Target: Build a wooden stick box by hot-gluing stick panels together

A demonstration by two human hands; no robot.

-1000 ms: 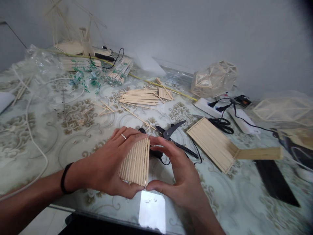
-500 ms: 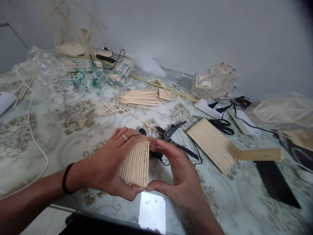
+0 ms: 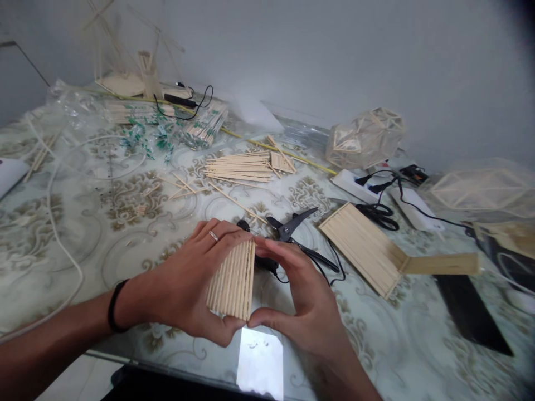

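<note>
Between my hands is a small panel of wooden sticks (image 3: 232,281) laid side by side, held above the table's front part. My left hand (image 3: 192,278) wraps over it, fingers along the far edge and thumb at the near edge. With fingertips at the far right corner and thumb at the near right corner, my right hand (image 3: 305,295) grips the panel's right side. Just behind lie black-handled pruning shears (image 3: 288,229), jaws apart. A black corded tool (image 3: 267,264) is partly hidden by my hands.
A larger stick panel with an upright side (image 3: 363,250) lies to the right, near scissors (image 3: 378,216) and a power strip (image 3: 361,185). Loose sticks (image 3: 238,167) lie mid-table; wrapped chopstick packs (image 3: 204,125) are behind. Wooden frames in plastic (image 3: 368,136) stand at the back right.
Almost nothing differs. Both hands keep their hold on the stick panel, which has shifted very slightly.
</note>
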